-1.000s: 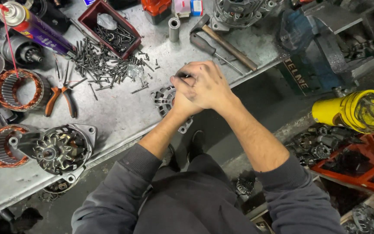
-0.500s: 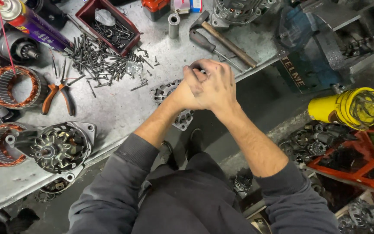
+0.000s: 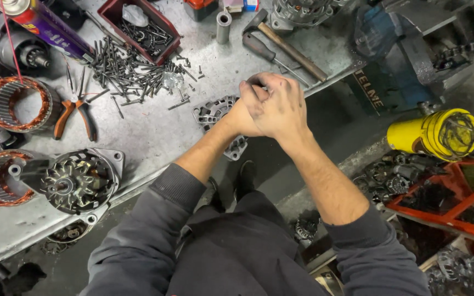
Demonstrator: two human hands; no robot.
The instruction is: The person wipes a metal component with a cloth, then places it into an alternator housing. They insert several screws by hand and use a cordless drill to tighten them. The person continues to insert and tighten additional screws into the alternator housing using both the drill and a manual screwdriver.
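My right hand (image 3: 283, 107) is wrapped over my left hand (image 3: 241, 116), both pressed together just above the front edge of the metal workbench (image 3: 154, 137). The fingers are closed round each other, and whether anything small sits between them is hidden. A grey cast alternator end housing (image 3: 210, 112) lies on the bench directly under and left of my left wrist. A screwdriver (image 3: 264, 50) and a wooden-handled hammer (image 3: 292, 48) lie just beyond my hands.
A heap of dark bolts (image 3: 130, 71) and a red tray (image 3: 163, 34) lie at the back. Orange-handled pliers (image 3: 75, 116), copper-wound stators (image 3: 12, 104), an alternator half (image 3: 78, 181) and a spray can (image 3: 45, 23) sit at the left. A blue vise (image 3: 396, 46), a yellow cylinder (image 3: 432, 134) and a red crate (image 3: 456, 200) are on the right.
My joined hands have shifted slightly right and outward along the bench edge, and the right hand has closed further over the left. Nothing on the bench has moved.
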